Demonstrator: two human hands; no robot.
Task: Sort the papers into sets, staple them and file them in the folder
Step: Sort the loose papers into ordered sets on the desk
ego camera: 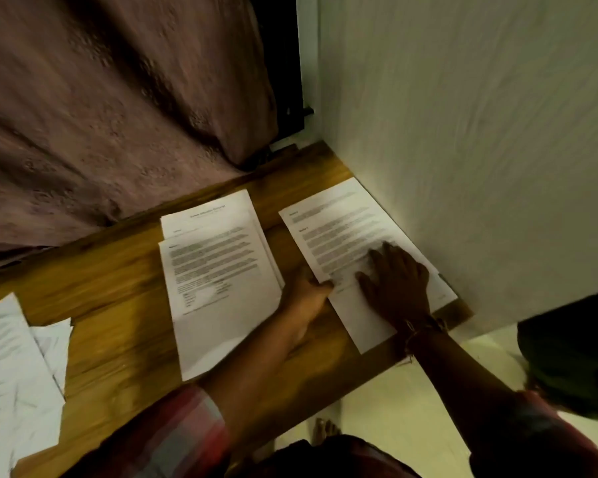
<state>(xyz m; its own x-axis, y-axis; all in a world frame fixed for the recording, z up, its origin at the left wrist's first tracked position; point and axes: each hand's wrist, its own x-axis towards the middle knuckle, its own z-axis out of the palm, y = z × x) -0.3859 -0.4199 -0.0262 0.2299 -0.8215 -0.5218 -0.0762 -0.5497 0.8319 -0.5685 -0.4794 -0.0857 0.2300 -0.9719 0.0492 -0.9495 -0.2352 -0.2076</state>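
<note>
A stack of printed papers (328, 215) lies at the right end of the wooden table (111, 281), against the wall. My right hand (396, 284) lies flat on its lower half, fingers spread. My left hand (308, 291) grips the stack's left edge, thumb on top of the sheet. A second stack of printed papers (218, 291) lies in the middle of the table, to the left of my left hand, with another sheet showing from under its far end. Loose sheets (11, 374) lie in a heap at the table's left edge. No stapler or folder is in view.
A white wall (480, 132) borders the table on the right. A brownish curtain (101, 98) hangs behind the table's far edge. Pale floor (411, 408) and my bare foot (325, 431) show below the table's near edge.
</note>
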